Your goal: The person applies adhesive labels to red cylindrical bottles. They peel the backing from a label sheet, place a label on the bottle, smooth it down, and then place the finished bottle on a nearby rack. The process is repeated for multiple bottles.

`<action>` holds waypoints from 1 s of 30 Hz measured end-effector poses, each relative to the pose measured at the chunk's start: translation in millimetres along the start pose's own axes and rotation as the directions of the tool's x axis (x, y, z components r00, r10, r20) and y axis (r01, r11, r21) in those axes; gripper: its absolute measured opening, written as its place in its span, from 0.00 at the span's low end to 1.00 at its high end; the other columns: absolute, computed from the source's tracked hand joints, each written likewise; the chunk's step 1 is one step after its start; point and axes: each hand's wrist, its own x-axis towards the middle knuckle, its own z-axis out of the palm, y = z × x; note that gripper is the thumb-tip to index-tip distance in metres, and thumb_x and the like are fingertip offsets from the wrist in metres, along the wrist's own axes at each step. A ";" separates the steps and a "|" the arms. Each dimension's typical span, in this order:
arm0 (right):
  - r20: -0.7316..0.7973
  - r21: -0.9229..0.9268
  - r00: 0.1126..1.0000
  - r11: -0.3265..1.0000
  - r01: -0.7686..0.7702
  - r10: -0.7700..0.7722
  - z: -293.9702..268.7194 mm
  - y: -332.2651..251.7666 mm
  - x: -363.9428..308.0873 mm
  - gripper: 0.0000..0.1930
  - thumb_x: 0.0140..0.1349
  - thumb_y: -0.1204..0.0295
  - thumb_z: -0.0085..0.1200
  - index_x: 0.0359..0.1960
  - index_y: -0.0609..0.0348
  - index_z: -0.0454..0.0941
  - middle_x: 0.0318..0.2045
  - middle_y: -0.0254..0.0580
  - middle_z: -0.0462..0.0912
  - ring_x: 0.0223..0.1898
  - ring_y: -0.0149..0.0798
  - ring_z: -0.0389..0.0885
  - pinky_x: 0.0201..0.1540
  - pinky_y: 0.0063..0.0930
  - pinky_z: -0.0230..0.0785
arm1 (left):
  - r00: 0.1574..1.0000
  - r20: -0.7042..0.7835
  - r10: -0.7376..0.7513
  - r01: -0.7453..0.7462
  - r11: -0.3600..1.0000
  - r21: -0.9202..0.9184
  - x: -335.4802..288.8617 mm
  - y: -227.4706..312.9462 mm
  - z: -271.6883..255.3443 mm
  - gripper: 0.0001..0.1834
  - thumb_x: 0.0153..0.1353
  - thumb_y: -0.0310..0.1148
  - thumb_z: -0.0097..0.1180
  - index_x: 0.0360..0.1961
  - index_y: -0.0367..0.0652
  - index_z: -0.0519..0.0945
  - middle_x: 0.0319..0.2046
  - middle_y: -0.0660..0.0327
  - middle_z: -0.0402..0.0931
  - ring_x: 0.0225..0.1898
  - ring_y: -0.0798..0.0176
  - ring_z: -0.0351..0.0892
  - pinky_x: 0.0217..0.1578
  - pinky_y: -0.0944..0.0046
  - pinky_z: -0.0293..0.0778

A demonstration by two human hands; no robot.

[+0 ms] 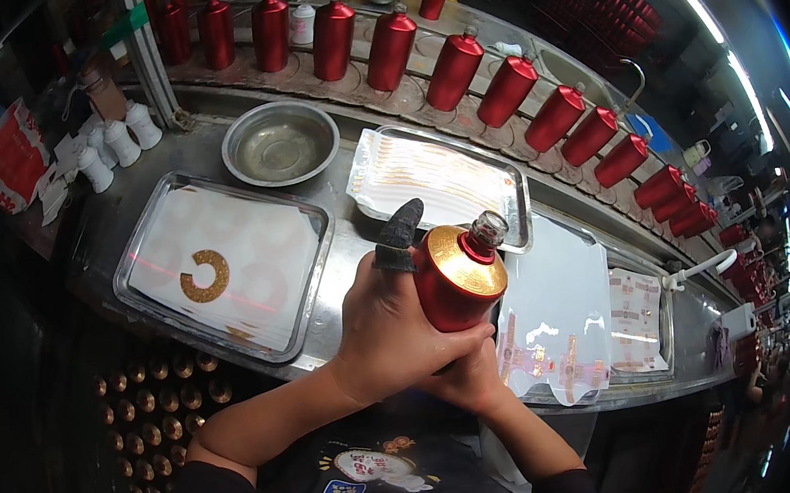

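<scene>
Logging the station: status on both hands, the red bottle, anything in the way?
Left hand gripping red bottle. Right hand at its lower end, fingers mostly hidden. Neck up, gold shoulder showing. Nearby: metal tray just beyond bottle.

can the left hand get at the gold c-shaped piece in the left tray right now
Probably not while the left hand holds the red bottle; freed, likely yes, since the gold C-shaped piece lies uncovered on the white sheet.
</scene>
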 end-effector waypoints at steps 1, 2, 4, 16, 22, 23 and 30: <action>-0.026 0.049 1.000 0.999 -0.015 0.016 -0.8 -0.1 -2.9 0.50 0.42 0.56 0.80 0.64 0.57 0.61 0.52 0.54 0.81 0.49 0.57 0.85 0.49 0.44 0.79 | 1.000 0.011 -0.015 0.015 1.000 0.018 2.3 7.5 1.2 0.57 0.38 0.49 0.79 0.65 0.37 0.60 0.51 0.48 0.74 0.50 0.45 0.74 0.53 0.50 0.72; -0.110 0.091 0.994 0.995 0.033 -0.023 -1.0 -0.5 -7.2 0.51 0.41 0.56 0.80 0.64 0.58 0.60 0.52 0.54 0.81 0.49 0.56 0.85 0.49 0.43 0.79 | 0.999 0.025 -0.035 0.034 0.999 0.036 3.3 13.0 2.0 0.57 0.38 0.50 0.79 0.65 0.37 0.60 0.50 0.48 0.74 0.50 0.45 0.74 0.54 0.50 0.72; -0.038 0.215 0.989 0.968 -0.133 0.145 -5.7 -0.6 -21.0 0.51 0.39 0.59 0.81 0.63 0.61 0.62 0.53 0.54 0.80 0.52 0.53 0.83 0.52 0.42 0.76 | 0.999 0.034 -0.039 0.037 0.998 0.051 5.9 22.2 7.7 0.52 0.39 0.51 0.80 0.60 0.35 0.65 0.49 0.47 0.77 0.50 0.45 0.78 0.53 0.51 0.74; -0.044 0.134 0.968 0.962 -0.239 0.246 -21.0 20.4 -99.1 0.78 0.38 0.50 0.81 0.75 0.72 0.28 0.58 0.67 0.75 0.50 0.63 0.84 0.46 0.43 0.81 | 0.904 0.324 -0.279 0.292 0.956 0.006 1.3 37.9 57.8 0.54 0.41 0.56 0.80 0.53 0.22 0.65 0.48 0.40 0.79 0.51 0.47 0.83 0.51 0.57 0.78; -0.026 0.140 0.954 0.946 -0.293 0.300 -32.5 26.2 -108.4 0.76 0.37 0.49 0.81 0.75 0.73 0.34 0.53 0.65 0.78 0.47 0.59 0.85 0.41 0.40 0.81 | 0.812 0.391 -0.434 0.459 0.888 0.033 7.5 29.4 79.5 0.54 0.43 0.58 0.79 0.50 0.22 0.62 0.46 0.40 0.79 0.50 0.48 0.83 0.52 0.58 0.78; -0.014 0.127 0.951 0.943 -0.306 0.310 -31.6 26.6 -107.6 0.75 0.37 0.49 0.81 0.75 0.74 0.36 0.50 0.63 0.79 0.45 0.58 0.85 0.40 0.40 0.80 | 0.791 0.399 -0.463 0.490 0.871 0.041 7.5 20.9 78.5 0.53 0.44 0.58 0.78 0.50 0.22 0.62 0.47 0.40 0.79 0.50 0.48 0.83 0.52 0.58 0.78; -0.096 0.057 0.972 0.976 -0.210 0.215 -29.6 29.1 -101.7 0.70 0.36 0.48 0.80 0.74 0.74 0.48 0.36 0.51 0.78 0.32 0.47 0.82 0.31 0.38 0.76 | 0.798 0.408 -0.444 0.528 0.841 -0.118 3.4 -18.9 101.0 0.57 0.47 0.63 0.74 0.53 0.20 0.57 0.45 0.34 0.79 0.48 0.44 0.85 0.48 0.57 0.80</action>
